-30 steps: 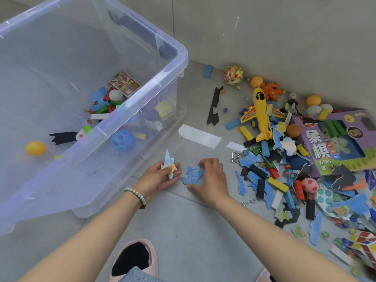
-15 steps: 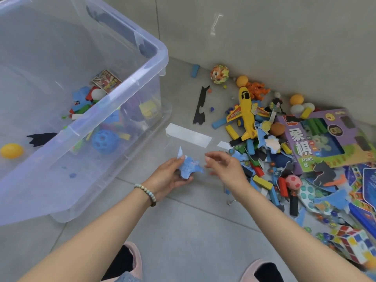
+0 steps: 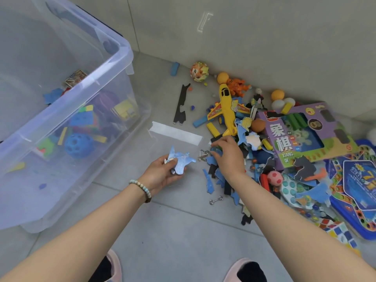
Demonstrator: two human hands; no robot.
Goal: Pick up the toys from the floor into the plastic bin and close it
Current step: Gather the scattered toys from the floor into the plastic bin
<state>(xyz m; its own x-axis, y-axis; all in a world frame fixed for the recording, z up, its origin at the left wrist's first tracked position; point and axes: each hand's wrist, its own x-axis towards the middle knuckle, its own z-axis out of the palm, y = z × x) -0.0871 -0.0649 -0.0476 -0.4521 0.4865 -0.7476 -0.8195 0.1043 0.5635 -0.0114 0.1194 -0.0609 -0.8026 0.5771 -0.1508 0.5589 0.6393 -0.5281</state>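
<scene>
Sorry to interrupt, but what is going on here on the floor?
A person is clearing toys off the floor. The left hand holds a few blue puzzle pieces, while the right hand reaches into the toy pile near the yellow plane; whether it has gripped anything is unclear. The plastic bin stands open on the left with some toys inside.

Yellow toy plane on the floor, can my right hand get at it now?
Probably yes. The right hand is beside the yellow toy plane, at its tail, and nothing covers its body. The left hand holds blue cardboard pieces.
</scene>
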